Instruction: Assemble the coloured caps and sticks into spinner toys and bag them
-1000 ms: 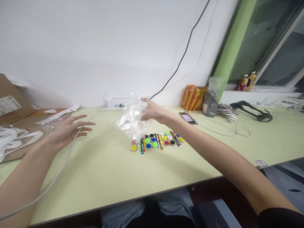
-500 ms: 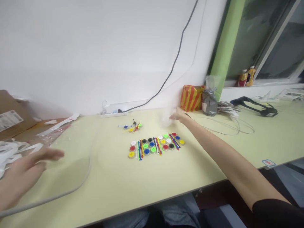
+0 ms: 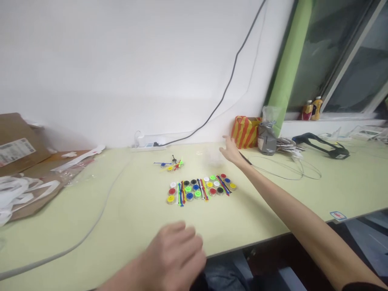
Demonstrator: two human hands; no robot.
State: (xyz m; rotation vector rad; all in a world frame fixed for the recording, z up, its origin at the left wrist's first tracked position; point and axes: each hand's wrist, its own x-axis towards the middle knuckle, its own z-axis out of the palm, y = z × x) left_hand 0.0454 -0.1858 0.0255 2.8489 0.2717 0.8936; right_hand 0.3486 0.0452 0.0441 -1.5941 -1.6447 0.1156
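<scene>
Transparent plastic bag (image 3: 214,157), blurred, was behind the colored discs (image 3: 195,187), just beside the right hand (image 3: 233,152), whose grip looked spread, while the left hand (image 3: 177,252) was curled; gentle handling clear of the discs seemed wisest.

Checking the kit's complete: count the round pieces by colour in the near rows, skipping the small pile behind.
White pieces: 3
Red pieces: 3
Yellow pieces: 3
Black pieces: 3
Green pieces: 3
Blue pieces: 3
Total: 18
</scene>
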